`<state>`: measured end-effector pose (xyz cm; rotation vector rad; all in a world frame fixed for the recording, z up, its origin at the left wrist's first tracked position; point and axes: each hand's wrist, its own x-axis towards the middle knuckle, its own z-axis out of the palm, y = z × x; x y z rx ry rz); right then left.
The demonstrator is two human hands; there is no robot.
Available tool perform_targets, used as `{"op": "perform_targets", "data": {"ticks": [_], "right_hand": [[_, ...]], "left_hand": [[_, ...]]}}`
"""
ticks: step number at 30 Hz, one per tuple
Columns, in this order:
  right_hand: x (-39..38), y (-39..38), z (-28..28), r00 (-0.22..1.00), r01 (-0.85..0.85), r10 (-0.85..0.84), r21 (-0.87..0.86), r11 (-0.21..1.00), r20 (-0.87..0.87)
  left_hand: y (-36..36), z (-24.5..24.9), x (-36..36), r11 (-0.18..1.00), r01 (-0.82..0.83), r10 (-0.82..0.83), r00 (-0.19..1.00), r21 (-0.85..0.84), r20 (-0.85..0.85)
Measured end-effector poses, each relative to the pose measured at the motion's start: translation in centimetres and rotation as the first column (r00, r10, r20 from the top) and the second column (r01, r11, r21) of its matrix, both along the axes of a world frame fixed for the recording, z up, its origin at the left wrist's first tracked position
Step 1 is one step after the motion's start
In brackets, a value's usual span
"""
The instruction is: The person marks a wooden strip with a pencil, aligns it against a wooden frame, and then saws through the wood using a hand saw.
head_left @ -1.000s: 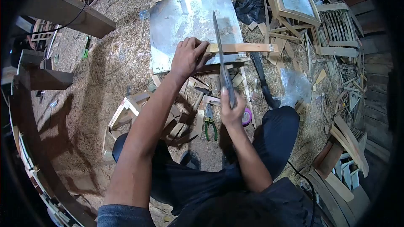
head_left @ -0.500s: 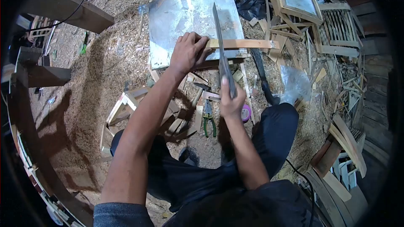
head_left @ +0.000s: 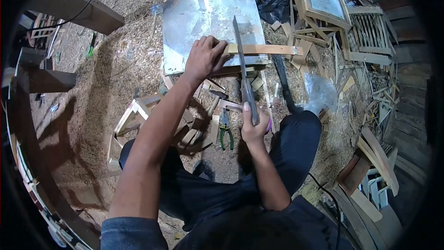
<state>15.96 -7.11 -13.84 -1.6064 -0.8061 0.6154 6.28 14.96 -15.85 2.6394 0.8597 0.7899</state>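
Note:
My left hand (head_left: 206, 58) is closed around the left end of a thin wooden strip (head_left: 266, 49), pressing it at the front edge of a pale, worn work board (head_left: 208, 16). The strip reaches out past the board's right side. In my right hand (head_left: 255, 127) is the handle of a handsaw (head_left: 242, 60), fingers wrapped round it. The saw's blade points away from me and crosses the strip a little right of my left fingers. Pliers with green handles (head_left: 226, 132) and a hammer (head_left: 216, 99) lie on the ground between my legs.
Wood shavings (head_left: 106, 83) cover the ground. Wooden frames (head_left: 326, 0) and slatted pieces (head_left: 370, 30) are piled at the right. A black bag (head_left: 273, 5) and a clear plastic bag (head_left: 320, 91) lie right of the board. A thick beam (head_left: 76, 7) juts in at upper left.
My right hand has drawn the saw back toward me, so the blade's tip sits lower over the board. My left hand stays on the wooden strip.

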Motion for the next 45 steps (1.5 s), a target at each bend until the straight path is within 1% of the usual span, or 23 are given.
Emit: {"op": "perform_targets", "data": {"ticks": [1,2,4,6,8,9,13,14,17,19,20,22,26,27,31,32,34,36,39,40,43,44,45], "right_hand": [[-0.2,0.1,0.3,0.998,0.023,-0.023,-0.005,1.000,-0.059],[0.1,1.0,0.3,0.998,0.034,-0.034,-0.004,0.999,-0.060],[1.2,3.6,0.2,0.995,-0.038,0.023,-0.151,0.988,-0.098],[1.1,3.6,0.2,0.994,-0.036,0.020,-0.145,0.989,-0.111],[0.0,0.9,-0.8,0.999,-0.013,0.012,-0.026,1.000,-0.043],[-0.3,-0.1,-0.4,1.000,-0.020,0.020,-0.023,1.000,-0.010],[0.6,2.7,-0.2,0.996,-0.025,0.021,-0.052,0.998,-0.082],[0.9,4.0,0.5,0.998,-0.016,0.012,-0.068,0.998,-0.055],[0.9,1.9,0.0,0.994,-0.059,0.048,-0.115,0.992,-0.095],[0.1,-0.7,-0.1,0.998,-0.041,0.043,-0.040,0.998,0.054],[0.2,-0.4,-0.4,0.997,-0.046,0.049,-0.041,0.998,0.055],[0.1,1.4,-0.4,0.999,-0.027,0.026,-0.027,0.999,-0.025],[1.1,2.7,1.0,0.992,-0.069,0.052,-0.148,0.987,-0.115],[0.7,1.3,0.4,0.999,-0.044,0.042,-0.060,0.997,-0.034],[-0.1,0.7,0.6,0.998,0.007,-0.007,0.000,1.000,0.070],[0.7,1.8,0.2,0.998,0.010,-0.010,-0.005,1.000,0.069],[1.7,3.8,0.0,0.997,-0.069,0.065,-0.192,0.979,-0.029],[1.2,2.7,0.4,0.997,-0.061,0.054,-0.146,0.987,-0.050],[0.2,-0.7,-0.1,0.998,-0.025,0.025,-0.002,1.000,0.052],[0.3,-0.1,-0.1,0.998,-0.028,0.028,0.002,1.000,0.054],[1.4,3.4,0.3,0.996,-0.034,0.029,-0.052,0.998,-0.084],[2.0,3.7,-1.0,0.995,-0.057,0.048,-0.107,0.993,-0.088],[1.7,3.3,-0.6,0.997,-0.050,0.043,-0.095,0.994,-0.069]], "left_hand": [[0.1,-0.1,0.0,1.000,-0.002,0.002,1.000,0.000,0.000],[0.2,-0.1,0.1,1.000,-0.004,0.004,1.000,0.006,-0.001],[-0.4,-0.2,0.0,1.000,-0.023,0.023,1.000,-0.006,-0.004],[-0.2,0.3,0.1,1.000,-0.017,0.017,1.000,-0.002,-0.015],[0.0,0.2,0.0,1.000,-0.009,0.009,1.000,0.008,-0.004],[0.0,0.2,0.0,1.000,-0.004,0.004,1.000,0.002,-0.011],[0.2,0.0,0.2,1.000,-0.012,0.012,1.000,0.012,-0.017],[0.1,-0.2,0.1,0.999,-0.019,0.020,1.000,0.030,-0.024],[-0.1,-0.1,0.1,1.000,-0.012,0.013,1.000,0.020,-0.011],[0.0,0.0,0.0,1.000,-0.012,0.012,1.000,0.014,-0.017],[0.1,-0.2,0.0,1.000,-0.017,0.017,1.000,0.013,-0.016],[0.0,0.0,0.1,1.000,-0.023,0.023,0.999,-0.011,-0.022],[0.0,-0.1,0.0,1.000,-0.008,0.008,1.000,0.004,-0.012],[0.0,-0.1,0.1,1.000,-0.008,0.008,1.000,0.011,-0.006],[0.1,0.0,0.1,1.000,-0.011,0.011,1.000,0.028,-0.017],[0.2,-0.1,0.3,1.000,-0.014,0.015,1.000,0.024,-0.018],[-0.3,-0.2,-0.1,1.000,-0.026,0.026,0.999,0.008,-0.027],[-0.1,0.1,0.0,1.000,-0.013,0.014,0.999,0.016,-0.033],[0.1,-0.1,0.1,1.000,-0.016,0.016,1.000,0.025,-0.011],[0.1,0.0,0.0,0.999,-0.011,0.011,1.000,0.032,-0.003],[0.2,0.1,0.1,0.999,-0.021,0.022,0.999,0.033,-0.027],[0.0,0.0,0.1,0.999,-0.026,0.028,0.999,0.038,-0.041],[-0.1,0.0,0.0,0.999,-0.013,0.014,1.000,0.033,-0.019]]}}
